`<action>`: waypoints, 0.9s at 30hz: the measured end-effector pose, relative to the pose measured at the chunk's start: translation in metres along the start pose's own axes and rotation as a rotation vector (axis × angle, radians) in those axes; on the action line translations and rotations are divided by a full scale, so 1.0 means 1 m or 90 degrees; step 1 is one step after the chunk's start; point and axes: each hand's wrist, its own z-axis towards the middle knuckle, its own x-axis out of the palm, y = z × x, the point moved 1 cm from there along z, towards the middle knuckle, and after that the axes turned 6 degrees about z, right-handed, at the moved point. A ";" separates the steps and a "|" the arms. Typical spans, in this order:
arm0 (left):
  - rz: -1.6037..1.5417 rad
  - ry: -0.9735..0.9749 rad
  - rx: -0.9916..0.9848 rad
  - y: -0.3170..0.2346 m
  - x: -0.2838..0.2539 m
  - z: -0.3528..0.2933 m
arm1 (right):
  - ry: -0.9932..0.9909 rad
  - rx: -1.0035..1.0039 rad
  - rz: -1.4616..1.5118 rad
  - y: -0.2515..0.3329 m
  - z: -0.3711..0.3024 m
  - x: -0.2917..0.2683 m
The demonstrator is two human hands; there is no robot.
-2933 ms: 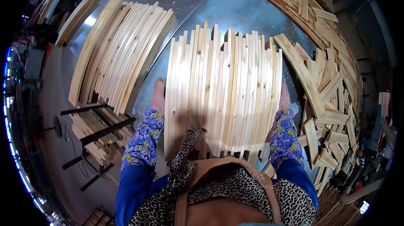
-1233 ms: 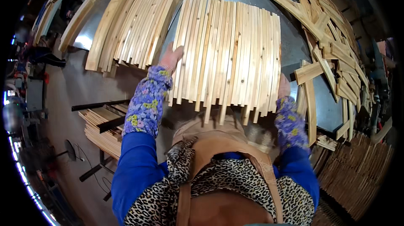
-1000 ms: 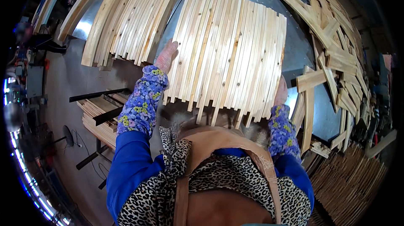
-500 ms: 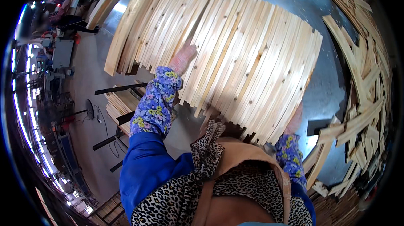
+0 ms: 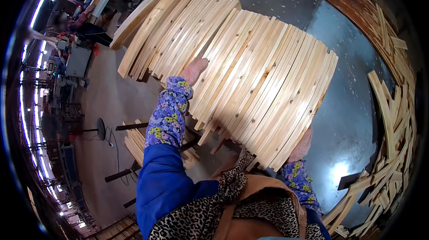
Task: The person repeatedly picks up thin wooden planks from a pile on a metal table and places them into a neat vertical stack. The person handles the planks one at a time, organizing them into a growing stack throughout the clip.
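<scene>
A wide row of pale wooden strips [image 5: 263, 83], packed side by side, lies in front of me. My left hand [image 5: 194, 71], in a pinkish glove, grips its left side beside a narrow gap. Left of that gap lies another group of strips [image 5: 190, 27]. My right hand [image 5: 301, 146] presses along the row's right outer edge, with its fingers partly hidden by the wood. Between both hands the row is held together; its near ends are uneven, and several strips jut out toward me.
Thicker boards [image 5: 152, 29] stand at the far left of the strips. A heap of loose wood offcuts [image 5: 393, 137] fills the right side. Below my left arm is a dark metal stand [image 5: 123, 176] near more strips [image 5: 134, 139]. A floor fan [image 5: 100, 128] and machines [image 5: 79, 59] stand at left.
The whole view has shifted, so the strips and the offcut heap sit lower in the picture. Both hands stay on the same sides of the row.
</scene>
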 end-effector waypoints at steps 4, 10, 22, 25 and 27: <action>0.012 0.007 0.013 -0.006 0.004 -0.009 | 0.082 -0.064 -0.158 0.010 0.001 0.006; 0.153 -0.034 0.033 -0.005 0.008 0.012 | 0.031 -0.053 -0.035 0.011 -0.012 0.020; 0.112 -0.070 -0.130 -0.043 0.023 0.044 | 0.056 0.029 -0.260 -0.005 0.030 -0.008; 0.154 -0.080 -0.209 -0.084 0.027 0.025 | 0.031 -0.066 -0.419 -0.008 0.017 -0.017; 0.296 -0.104 -0.097 -0.056 0.003 0.019 | 0.069 -0.141 -0.507 0.007 0.010 -0.009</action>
